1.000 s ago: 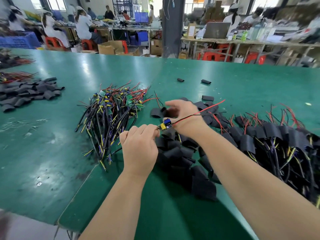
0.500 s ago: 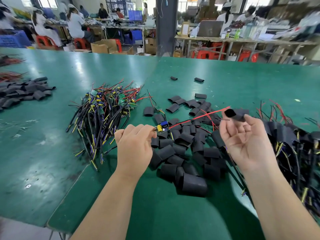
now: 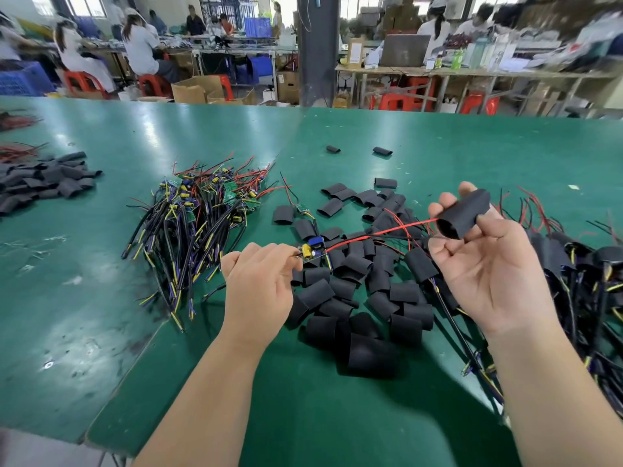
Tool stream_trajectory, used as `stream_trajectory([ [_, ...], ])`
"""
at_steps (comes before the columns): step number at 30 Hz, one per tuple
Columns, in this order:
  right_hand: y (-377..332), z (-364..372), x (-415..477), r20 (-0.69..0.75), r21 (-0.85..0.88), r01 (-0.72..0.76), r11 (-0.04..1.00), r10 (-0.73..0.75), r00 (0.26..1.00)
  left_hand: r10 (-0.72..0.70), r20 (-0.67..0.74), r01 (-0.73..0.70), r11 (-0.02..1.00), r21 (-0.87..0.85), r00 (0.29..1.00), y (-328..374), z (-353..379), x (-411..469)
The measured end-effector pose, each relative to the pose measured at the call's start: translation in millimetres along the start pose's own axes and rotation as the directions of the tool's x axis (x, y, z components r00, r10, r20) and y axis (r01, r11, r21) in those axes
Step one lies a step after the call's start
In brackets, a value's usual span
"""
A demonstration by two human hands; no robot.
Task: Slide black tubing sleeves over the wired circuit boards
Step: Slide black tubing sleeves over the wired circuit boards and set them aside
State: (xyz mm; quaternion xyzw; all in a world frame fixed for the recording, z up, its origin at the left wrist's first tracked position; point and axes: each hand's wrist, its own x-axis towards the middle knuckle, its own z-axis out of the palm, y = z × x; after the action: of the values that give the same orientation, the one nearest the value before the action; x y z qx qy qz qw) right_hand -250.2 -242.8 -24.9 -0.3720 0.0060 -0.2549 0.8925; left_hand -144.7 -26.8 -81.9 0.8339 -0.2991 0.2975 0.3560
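Note:
My left hand (image 3: 258, 284) pinches a small circuit board (image 3: 312, 250) with a yellow capacitor and blue part, above the sleeve pile. Its red and black wires (image 3: 381, 230) stretch right to my right hand (image 3: 488, 267). That hand, palm up, grips a black tubing sleeve (image 3: 463, 214) between thumb and fingers, its open end facing the wire tips. Loose black sleeves (image 3: 354, 298) lie heaped under both hands. A bundle of bare wired boards (image 3: 195, 214) lies to the left. Sleeved boards (image 3: 580, 274) pile at the right.
Green table (image 3: 101, 298) with a seam running to its near edge. Another sleeve heap (image 3: 43, 180) sits far left, beside red wires (image 3: 17, 151). Two stray sleeves (image 3: 382, 151) lie further back. People work at benches beyond the table.
My right hand left the board, picked up a black sleeve from the pile and raised it to the right, at the wire ends. The left hand kept its pinch on the board.

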Motion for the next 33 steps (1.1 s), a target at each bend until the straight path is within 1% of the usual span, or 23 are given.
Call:
stream_trajectory([
  [3, -0.9, -2.1, 0.6, -0.001, -0.067, -0.030, 0.997, 0.030, 1.000, -0.005, -0.006, 0.005, 1.000, -0.029, 1.000, 0.1, 0.1, 0.2],
  [5, -0.2, -3.0, 1.1, 0.003, -0.081, -0.041, 0.996, 0.041, 0.999, -0.007, -0.006, 0.007, 0.999, -0.037, 1.000, 0.2, 0.5, 0.0],
  [13, 1.8, -1.5, -1.5, 0.132, -0.021, -0.055, 0.998, 0.057, 0.990, -0.035, -0.008, 0.034, 0.999, -0.021, 0.999, 0.2, 0.0, -0.2],
  [18, 13.7, 1.3, -2.4, 0.078, -0.058, -0.062, 0.996, 0.067, 0.995, -0.054, -0.002, 0.054, 0.999, 0.010, 0.999, 1.1, 1.7, -1.9],
  [21, 28.1, 5.8, -4.6, 0.018, -0.128, -0.063, 0.990, 0.066, 0.998, -0.016, 0.020, 0.015, 1.000, 0.025, 1.000, 8.9, 5.2, -4.5],
  [25, 49.8, 14.5, -12.6, 0.035, -0.263, -0.073, 0.962, 0.085, 0.996, 0.070, 0.046, -0.072, 0.997, 0.036, 0.996, 21.8, 8.3, -6.5],
  [28, 53.8, 18.3, -15.2, 0.035, -0.291, -0.065, 0.955, 0.078, 0.996, 0.083, 0.041, -0.084, 0.996, 0.028, 0.996, 23.8, 6.5, -6.9],
  [30, 51.9, 17.1, -15.5, 0.063, -0.291, -0.058, 0.955, 0.079, 0.995, 0.073, 0.055, -0.074, 0.997, 0.019, 0.996, 23.1, 4.6, -6.8],
  [33, 51.7, 14.9, -16.8, 0.130, -0.325, -0.038, 0.945, 0.085, 0.988, 0.100, 0.086, -0.103, 0.994, 0.040, 0.991, 23.3, 3.8, -7.2],
])
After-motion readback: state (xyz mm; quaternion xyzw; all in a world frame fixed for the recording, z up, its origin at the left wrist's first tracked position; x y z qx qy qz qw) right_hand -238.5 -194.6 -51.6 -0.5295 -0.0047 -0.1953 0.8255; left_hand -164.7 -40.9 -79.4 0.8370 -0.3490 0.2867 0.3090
